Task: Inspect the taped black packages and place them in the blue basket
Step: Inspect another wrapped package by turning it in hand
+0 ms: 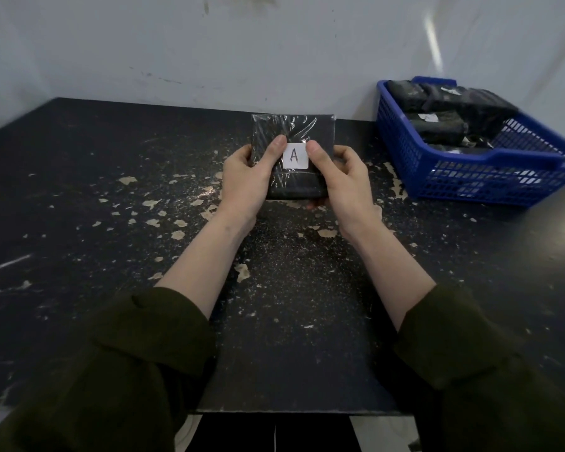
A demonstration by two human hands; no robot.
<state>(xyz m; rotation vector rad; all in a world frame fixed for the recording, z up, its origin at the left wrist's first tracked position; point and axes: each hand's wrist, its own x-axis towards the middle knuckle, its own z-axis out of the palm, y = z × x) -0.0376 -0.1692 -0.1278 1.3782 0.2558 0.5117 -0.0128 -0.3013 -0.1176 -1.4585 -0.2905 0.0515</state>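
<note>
On my feed the left hand (245, 179) and right hand (344, 182) both grip one taped black package (294, 128), thumbs flanking its white A label (295, 155), mid-table (111, 197), left of the blue basket (470, 184).

package (292, 132) glossy clear wrap, paper label (295, 155); basket (402, 148) blue plastic mesh; table (111, 177) matt, seemingly chipped.

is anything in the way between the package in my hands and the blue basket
Nothing visible. The black package, held by the left hand and right hand, has only bare tabletop between it and the blue basket to the right. Other packages fill the basket's far side; its near right part looks free.
</note>
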